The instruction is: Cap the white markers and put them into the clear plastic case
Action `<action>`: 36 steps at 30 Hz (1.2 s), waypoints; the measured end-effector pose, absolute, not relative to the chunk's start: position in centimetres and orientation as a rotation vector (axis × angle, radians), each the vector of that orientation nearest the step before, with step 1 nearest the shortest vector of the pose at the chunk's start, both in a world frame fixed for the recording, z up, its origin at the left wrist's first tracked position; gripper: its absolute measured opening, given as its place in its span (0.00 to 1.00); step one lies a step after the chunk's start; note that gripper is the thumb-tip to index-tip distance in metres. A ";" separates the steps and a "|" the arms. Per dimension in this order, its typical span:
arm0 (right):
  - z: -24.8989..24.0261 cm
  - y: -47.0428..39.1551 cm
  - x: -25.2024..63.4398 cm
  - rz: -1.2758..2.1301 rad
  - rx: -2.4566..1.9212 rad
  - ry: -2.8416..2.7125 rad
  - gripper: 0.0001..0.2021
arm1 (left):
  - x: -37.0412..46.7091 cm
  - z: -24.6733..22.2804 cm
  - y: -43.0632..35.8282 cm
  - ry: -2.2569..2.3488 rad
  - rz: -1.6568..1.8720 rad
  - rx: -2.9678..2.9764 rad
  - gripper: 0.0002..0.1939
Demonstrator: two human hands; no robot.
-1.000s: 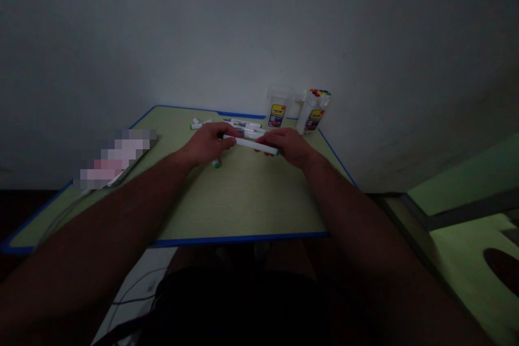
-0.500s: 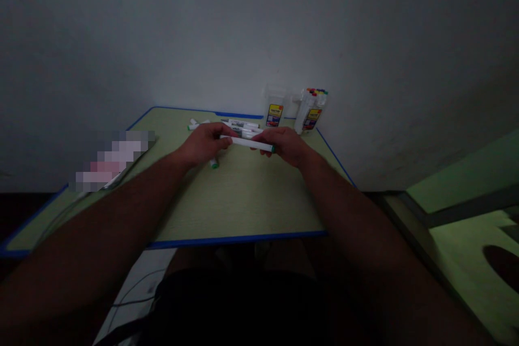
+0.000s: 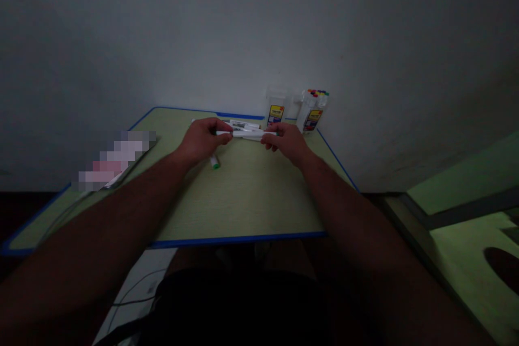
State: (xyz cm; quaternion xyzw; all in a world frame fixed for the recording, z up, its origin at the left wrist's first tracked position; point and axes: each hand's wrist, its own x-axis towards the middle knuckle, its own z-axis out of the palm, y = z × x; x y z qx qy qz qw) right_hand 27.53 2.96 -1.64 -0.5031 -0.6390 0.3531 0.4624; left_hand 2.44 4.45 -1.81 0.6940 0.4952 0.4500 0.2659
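Note:
Between my two hands a white marker [image 3: 248, 134] lies level, gripped at both ends. My left hand [image 3: 201, 139] pinches its left end between thumb and fingers. My right hand [image 3: 287, 141] closes on the right end, where a dark cap shows. Just behind the held marker, several white markers [image 3: 243, 124] lie on the desk, partly hidden by it and my fingers. One more marker with a green end [image 3: 214, 162] rests on the desk below my left hand, its far part covered by that hand.
A clear plastic case [image 3: 276, 106] with a yellow label stands at the back. Right of it, a second case [image 3: 312, 112] holds several markers with coloured caps. A blurred flat object [image 3: 117, 159] with a cable lies at the left of the blue-edged desk [image 3: 251, 200]. A wall rises behind.
The held marker has risen slightly and turned level; before, it tilted down to the right with its green end showing. My right hand has shifted slightly right, to the marker's end.

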 end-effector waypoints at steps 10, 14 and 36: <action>-1.7 2.7 27.8 0.883 -1.195 -1.614 0.08 | 2.4 -1.6 4.3 1.332 1.229 1.860 0.12; -1.4 2.5 27.6 0.859 -1.186 -1.594 0.09 | 2.3 -1.9 4.4 1.332 1.200 1.862 0.12; -1.3 2.2 27.0 0.829 -1.112 -1.657 0.15 | 2.6 -1.5 4.0 1.323 1.152 1.832 0.09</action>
